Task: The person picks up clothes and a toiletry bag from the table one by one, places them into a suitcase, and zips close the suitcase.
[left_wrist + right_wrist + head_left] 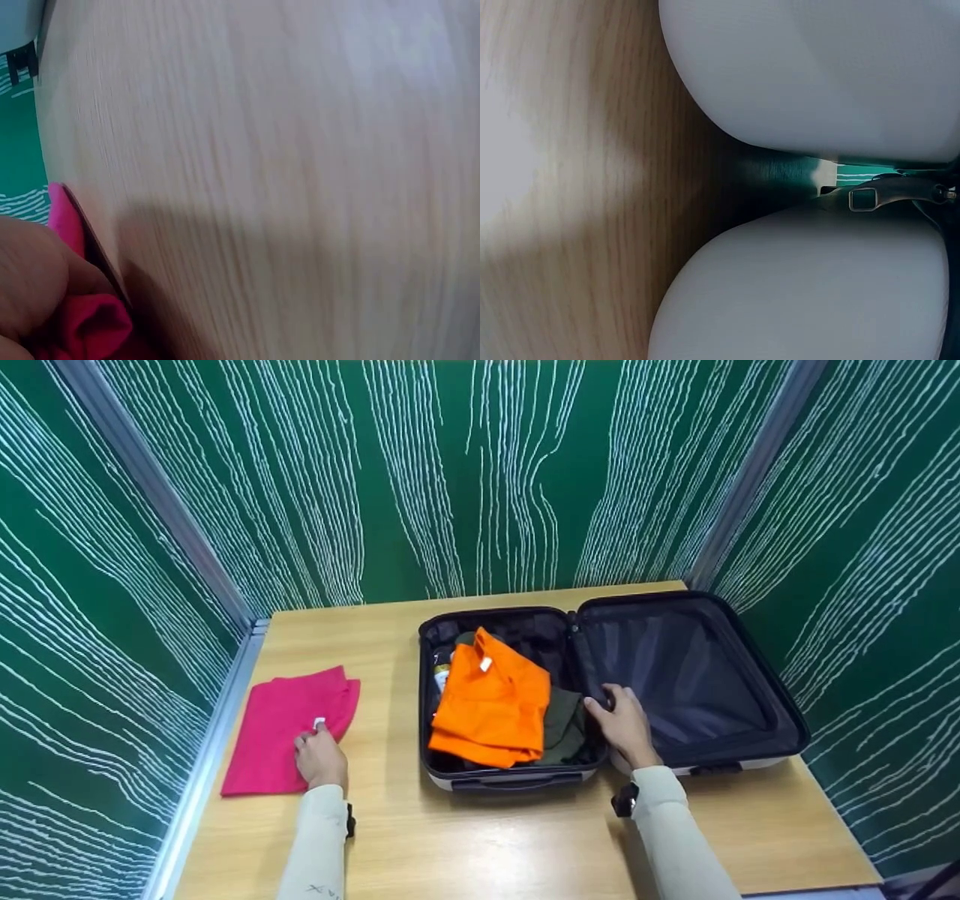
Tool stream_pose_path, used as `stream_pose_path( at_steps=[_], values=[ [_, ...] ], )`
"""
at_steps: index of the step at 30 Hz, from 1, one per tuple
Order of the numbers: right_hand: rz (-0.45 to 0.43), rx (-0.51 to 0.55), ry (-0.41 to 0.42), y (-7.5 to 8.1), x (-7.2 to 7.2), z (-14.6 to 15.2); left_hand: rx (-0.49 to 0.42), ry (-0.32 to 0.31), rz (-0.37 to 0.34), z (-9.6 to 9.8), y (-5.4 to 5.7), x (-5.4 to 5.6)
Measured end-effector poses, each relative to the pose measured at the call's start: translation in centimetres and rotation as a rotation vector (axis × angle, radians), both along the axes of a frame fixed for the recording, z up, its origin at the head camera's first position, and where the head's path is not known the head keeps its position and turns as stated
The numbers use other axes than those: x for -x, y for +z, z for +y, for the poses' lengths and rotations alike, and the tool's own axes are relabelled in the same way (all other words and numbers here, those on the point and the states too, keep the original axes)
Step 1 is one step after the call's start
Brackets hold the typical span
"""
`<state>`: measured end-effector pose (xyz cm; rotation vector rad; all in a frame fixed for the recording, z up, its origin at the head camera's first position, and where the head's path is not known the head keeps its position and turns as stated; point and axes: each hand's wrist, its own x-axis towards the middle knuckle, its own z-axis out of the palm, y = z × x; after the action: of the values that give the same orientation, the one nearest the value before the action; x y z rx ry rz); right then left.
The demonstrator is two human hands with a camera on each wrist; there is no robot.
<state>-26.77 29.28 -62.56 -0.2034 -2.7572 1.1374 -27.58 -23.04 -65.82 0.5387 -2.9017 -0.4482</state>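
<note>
A folded pink garment (274, 727) with a small white tag lies on the left of the table. My left hand (322, 759) pinches its right part; in the left wrist view the pink cloth (94, 326) bunches up beside the fingers. An opened suitcase (506, 782) lies right of centre, hinged flat. Inside its left half, a folded orange garment (495, 705) lies over a dark green garment (562, 724). My right hand (626, 727) rests at the hinge side between the two halves, thumb and fingers spread. The right wrist view shows only the suitcase's pale outer shells (802, 292), not the hand.
The suitcase's lid half (682, 675), with a dark lining, spreads across the right of the wooden table (480, 847). A bottle-like item (441, 675) shows beside the orange garment. Green walls (405, 472) with white lines enclose the table's back and sides.
</note>
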Motion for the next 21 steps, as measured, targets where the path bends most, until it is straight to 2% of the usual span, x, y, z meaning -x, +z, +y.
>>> stream_pose_path(
  at_steps=[12, 21],
  values=[
    [0.001, 0.013, -0.007, -0.02, -0.02, -0.05, -0.01, -0.005, -0.003, -0.37, -0.46, 0.18],
    [-0.007, -0.01, -0.009, 0.02, 0.04, -0.02, -0.011, 0.003, -0.006, -0.25, -0.27, 0.11]
  ],
)
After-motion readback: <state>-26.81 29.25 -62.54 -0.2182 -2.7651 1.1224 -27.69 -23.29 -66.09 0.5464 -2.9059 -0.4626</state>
